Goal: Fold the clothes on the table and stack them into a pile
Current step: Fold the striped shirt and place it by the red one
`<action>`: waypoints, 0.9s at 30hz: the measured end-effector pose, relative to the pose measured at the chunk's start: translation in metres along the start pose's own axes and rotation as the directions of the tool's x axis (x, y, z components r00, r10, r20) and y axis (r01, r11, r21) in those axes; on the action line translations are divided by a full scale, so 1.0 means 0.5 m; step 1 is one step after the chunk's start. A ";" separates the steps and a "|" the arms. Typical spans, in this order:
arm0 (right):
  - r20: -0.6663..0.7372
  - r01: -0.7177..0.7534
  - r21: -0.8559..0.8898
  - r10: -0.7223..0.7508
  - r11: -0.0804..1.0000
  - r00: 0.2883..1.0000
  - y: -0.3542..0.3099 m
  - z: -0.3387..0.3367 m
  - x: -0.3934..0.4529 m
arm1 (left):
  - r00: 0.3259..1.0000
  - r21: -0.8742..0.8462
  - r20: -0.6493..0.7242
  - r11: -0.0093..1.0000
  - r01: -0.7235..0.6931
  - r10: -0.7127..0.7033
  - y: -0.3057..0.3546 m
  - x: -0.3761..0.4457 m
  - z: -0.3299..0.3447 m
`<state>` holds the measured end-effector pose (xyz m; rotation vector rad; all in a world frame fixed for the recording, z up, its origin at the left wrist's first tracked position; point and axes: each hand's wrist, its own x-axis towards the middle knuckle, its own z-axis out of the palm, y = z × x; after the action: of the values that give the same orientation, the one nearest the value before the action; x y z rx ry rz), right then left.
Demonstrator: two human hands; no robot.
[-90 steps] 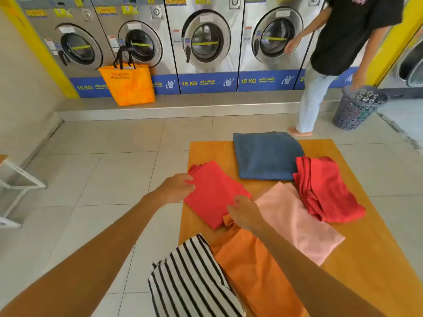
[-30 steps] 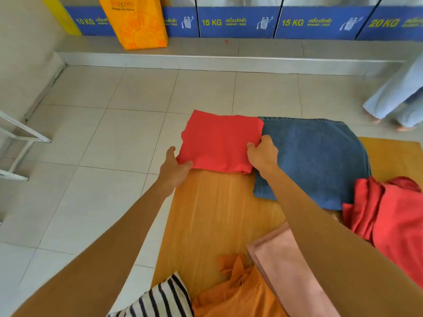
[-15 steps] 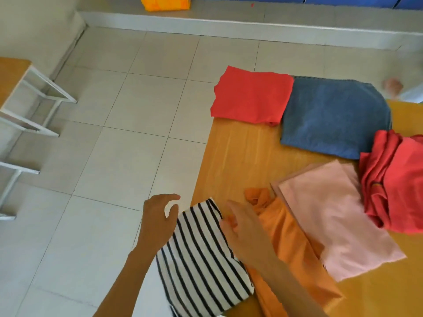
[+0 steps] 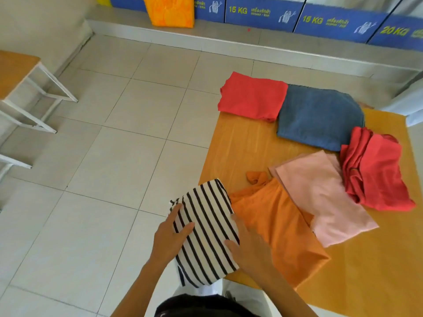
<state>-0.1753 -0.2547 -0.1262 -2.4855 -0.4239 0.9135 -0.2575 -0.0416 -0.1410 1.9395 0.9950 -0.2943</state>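
Your left hand (image 4: 170, 236) and right hand (image 4: 249, 248) lay apart with fingers spread, flat on either side of the black-and-white striped garment (image 4: 207, 227), which hung over the near left corner of the worktop (image 4: 240, 145). Just right of it lay the orange garment (image 4: 277, 227), overlapped by the pink cloth (image 4: 320, 195). A crumpled red garment (image 4: 375, 170) sat beside that. At the far edge, the folded red shirt (image 4: 251, 96) touched the folded blue denim piece (image 4: 320, 117). An orange bag (image 4: 170, 10) stood on the ledge; its contents were hidden.
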 end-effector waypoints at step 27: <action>-0.078 -0.303 0.262 0.333 0.916 0.940 0.059 0.116 -0.086 | 0.921 0.472 0.212 0.791 -0.389 0.327 0.070 0.083 0.018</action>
<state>-0.2419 -0.2800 -0.1579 -2.3969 0.1368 0.8683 -0.2031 -0.0362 -0.1471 2.5076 0.4676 -0.4820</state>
